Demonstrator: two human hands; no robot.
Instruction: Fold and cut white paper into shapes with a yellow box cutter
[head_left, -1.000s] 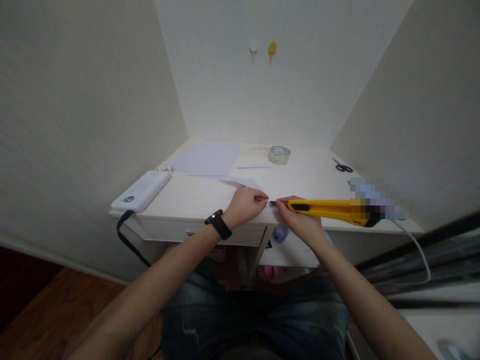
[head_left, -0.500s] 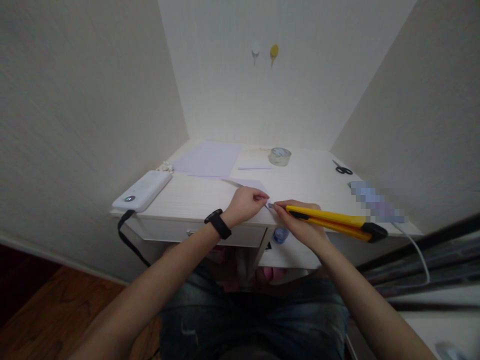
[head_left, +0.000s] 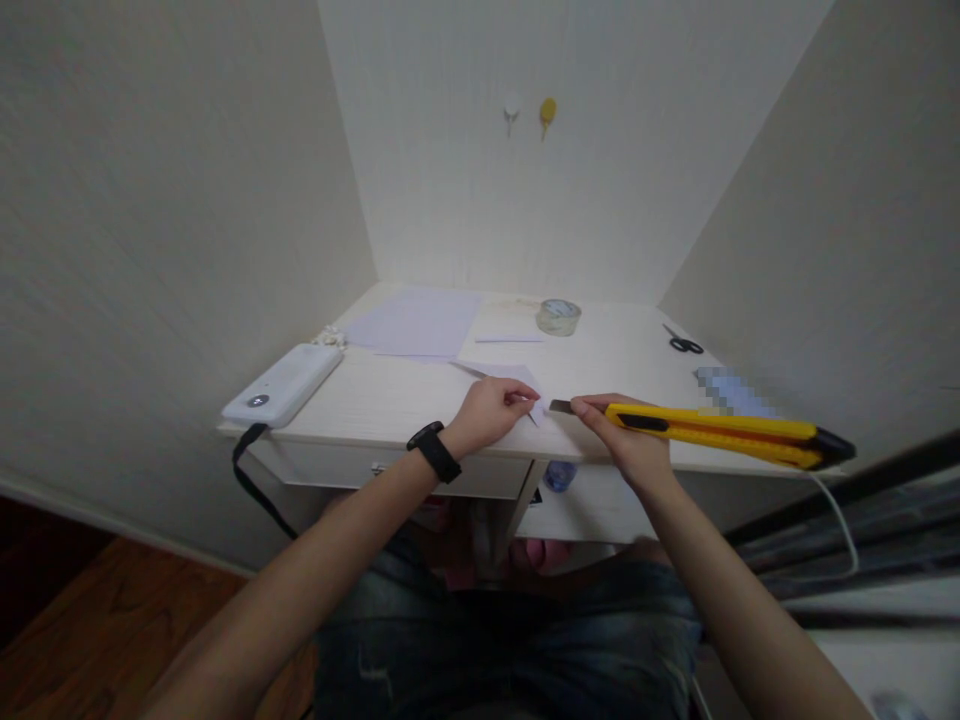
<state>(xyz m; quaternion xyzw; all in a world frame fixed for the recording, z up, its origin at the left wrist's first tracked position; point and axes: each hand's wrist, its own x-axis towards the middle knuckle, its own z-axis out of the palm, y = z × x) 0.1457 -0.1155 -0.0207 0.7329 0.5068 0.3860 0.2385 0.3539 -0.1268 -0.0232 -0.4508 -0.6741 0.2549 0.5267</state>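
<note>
Two hands at near edge of bench. Left hand, fingers pinched, pinning small paper sheet flat near the edge. Right hand, fingers wrapped round yellow utility knife, blade tip just right of sheet corner, apart from it. Step, by the look: cutting the sheet, between strokes. Next stroke calls for tip set on the line, left fingers clear of blade path.

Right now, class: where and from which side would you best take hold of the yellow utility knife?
Probably the yellow handle, from the right, at its black rear end. The blade juts bare at the left tip, by the right hand.
</note>
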